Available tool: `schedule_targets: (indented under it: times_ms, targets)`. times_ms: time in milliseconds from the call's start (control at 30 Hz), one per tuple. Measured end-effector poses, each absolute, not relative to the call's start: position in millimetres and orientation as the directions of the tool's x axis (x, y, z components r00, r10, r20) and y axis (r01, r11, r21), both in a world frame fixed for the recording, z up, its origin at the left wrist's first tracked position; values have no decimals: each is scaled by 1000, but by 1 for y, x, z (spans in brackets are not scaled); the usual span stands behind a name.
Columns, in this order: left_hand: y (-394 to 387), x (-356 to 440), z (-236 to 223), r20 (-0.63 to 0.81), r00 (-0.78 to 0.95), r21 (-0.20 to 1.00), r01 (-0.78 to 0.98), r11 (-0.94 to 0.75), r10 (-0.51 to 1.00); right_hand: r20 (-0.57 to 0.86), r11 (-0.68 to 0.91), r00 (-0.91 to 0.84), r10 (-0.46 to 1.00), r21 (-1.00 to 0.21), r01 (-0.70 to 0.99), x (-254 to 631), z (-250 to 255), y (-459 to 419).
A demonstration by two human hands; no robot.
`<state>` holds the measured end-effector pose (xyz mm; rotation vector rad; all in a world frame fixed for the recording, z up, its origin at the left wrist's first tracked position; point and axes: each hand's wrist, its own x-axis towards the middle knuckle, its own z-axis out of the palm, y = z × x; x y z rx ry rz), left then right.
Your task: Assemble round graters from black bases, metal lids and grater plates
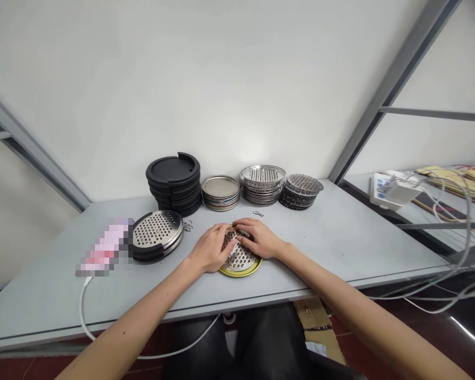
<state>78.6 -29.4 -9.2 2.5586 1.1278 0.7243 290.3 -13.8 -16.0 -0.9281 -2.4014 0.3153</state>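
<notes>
A round perforated metal disc point(239, 257) lies in a gold-rimmed tray on the grey table point(332, 237), right in front of me. My left hand point(210, 248) rests on its left side, fingers curled down over the holes. My right hand point(261, 237) presses on its far right edge with the fingers together. Both hands touch the disc at once, fingertips nearly meeting at its top. A finished-looking perforated disc in a black ring point(157, 234) sits to the left.
Along the wall stand stacks: black round lids point(174, 182), flat metal trays point(220, 192), perforated metal trays point(262, 183), dark perforated discs point(301, 191). Small wire clips point(258, 214) lie loose. A blurred phone point(105, 247) with a white cable lies left. A neighbouring table holds cables, right.
</notes>
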Motion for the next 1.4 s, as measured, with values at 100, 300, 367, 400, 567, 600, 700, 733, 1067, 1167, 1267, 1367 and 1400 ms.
schedule_targets:
  times_ms: [100,300,367,400,567,600,700,733,1067,1167,1267,1367,1400]
  targets:
    - [-30,79,-9,337,574,408,625,-665,747,404,734,-614,679,-402,547,290,-15,-14]
    - [-31,78,-4,328,616,373,612,-697,716,414,702,-568,711,-452,550,290,-19,-13]
    - [-31,78,-4,330,625,369,604,-706,708,417,693,-554,720,-463,553,290,-21,-13]
    - [-31,78,-4,331,626,369,603,-707,706,422,686,-542,727,-469,556,290,-22,-13]
    - [-31,78,-3,329,622,379,601,-703,710,423,661,-508,750,-486,572,292,-24,-14]
    - [-31,78,-3,327,623,382,601,-702,711,418,662,-513,749,-483,573,292,-23,-14]
    - [-30,78,-2,322,626,385,598,-703,710,420,677,-531,736,-467,569,292,-21,-15]
    - [-30,78,-2,322,626,385,598,-703,710,423,685,-539,728,-459,565,292,-21,-15]
    - [-30,78,-1,337,613,400,594,-698,715,420,709,-572,705,-442,550,291,-16,-15]
    - [-31,79,0,328,605,399,607,-687,725,422,712,-575,701,-442,545,291,-15,-16]
    - [-32,80,-2,335,600,406,603,-686,726,422,704,-565,710,-463,539,290,-18,-15]
    - [-29,77,-4,349,605,403,593,-697,716,430,660,-503,750,-543,520,291,-22,-11]
    - [-28,76,-5,348,612,400,589,-702,711,442,634,-456,773,-580,512,292,-23,-8]
